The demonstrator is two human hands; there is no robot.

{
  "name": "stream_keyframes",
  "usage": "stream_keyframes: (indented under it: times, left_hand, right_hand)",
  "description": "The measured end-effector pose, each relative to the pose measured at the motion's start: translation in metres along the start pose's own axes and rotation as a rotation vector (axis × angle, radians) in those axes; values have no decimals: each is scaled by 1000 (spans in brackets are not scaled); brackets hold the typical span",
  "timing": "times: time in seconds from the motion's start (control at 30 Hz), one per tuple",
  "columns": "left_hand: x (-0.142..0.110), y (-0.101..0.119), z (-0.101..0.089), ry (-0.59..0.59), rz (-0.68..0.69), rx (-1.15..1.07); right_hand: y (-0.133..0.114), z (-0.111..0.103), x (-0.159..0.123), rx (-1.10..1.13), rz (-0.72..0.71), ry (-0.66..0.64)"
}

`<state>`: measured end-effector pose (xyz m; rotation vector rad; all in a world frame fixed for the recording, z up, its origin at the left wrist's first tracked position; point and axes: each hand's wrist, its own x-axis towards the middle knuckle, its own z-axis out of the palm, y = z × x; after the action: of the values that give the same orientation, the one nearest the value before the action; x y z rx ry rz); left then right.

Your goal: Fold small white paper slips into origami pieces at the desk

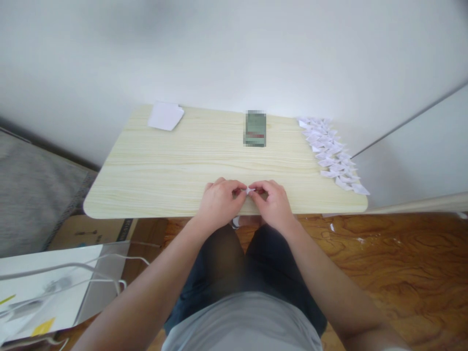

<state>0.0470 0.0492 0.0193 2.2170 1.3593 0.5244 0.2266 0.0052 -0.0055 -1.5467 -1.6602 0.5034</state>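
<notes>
Between my two hands, near the front edge of the table, is a small piece of folded white paper. My left hand pinches its left end between thumb and forefinger. From the other side my right hand pinches the right end in the same way. The fingertips of both hands nearly meet and cover most of the paper, so its exact shape is hidden. Several folded white paper pieces, pointed like little boats, stand in rows along the table's right side.
A stack of white paper sheets lies at the table's back left. A blurred-out greenish rectangular item lies at the back middle, near the wall. White cables and a cardboard box are at lower left. Paper scraps dot the wooden floor.
</notes>
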Motion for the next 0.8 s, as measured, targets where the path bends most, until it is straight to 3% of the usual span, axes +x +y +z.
stream_keyframes:
  times: [0.5,0.8]
  left_hand:
    - [8,1,-9,-85,-23,8]
    - [8,-1,-4,-16,2,17]
  right_hand:
    - [2,2,-2,29,-4,7]
    - [-3,4,-1,-61,15,20]
